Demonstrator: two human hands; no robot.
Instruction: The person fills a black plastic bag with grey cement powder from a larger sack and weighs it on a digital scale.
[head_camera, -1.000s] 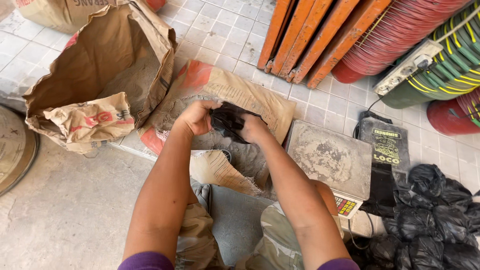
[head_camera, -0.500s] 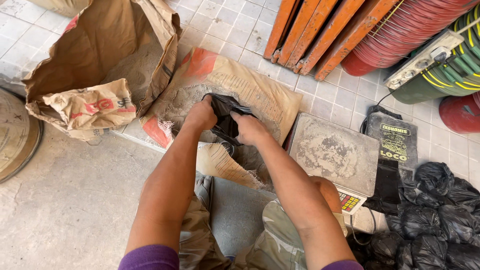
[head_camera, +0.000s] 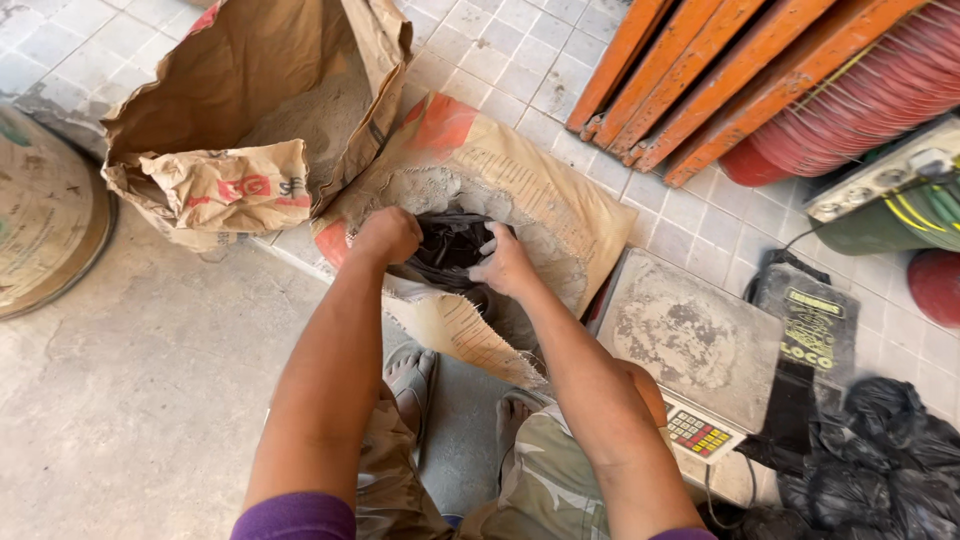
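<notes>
In the head view, at the frame's centre, the left hand and right hand each grip an edge of a black plastic bag over a flattened, powder-dusted paper sack, with a dusty weighing scale just right.

Both arms reach forward and down from the bottom of the view, bare from the purple sleeves to the wrists. They come closer together toward the hands. The left hand is curled into a tight fist, knuckles up, and it is gripping something dark. The right hand sits just beside it, a little lower. Its fingers are bent and pinched closed on the same dark stuff, with the thumb side turned toward the left hand. Both elbows are bent a little.
</notes>
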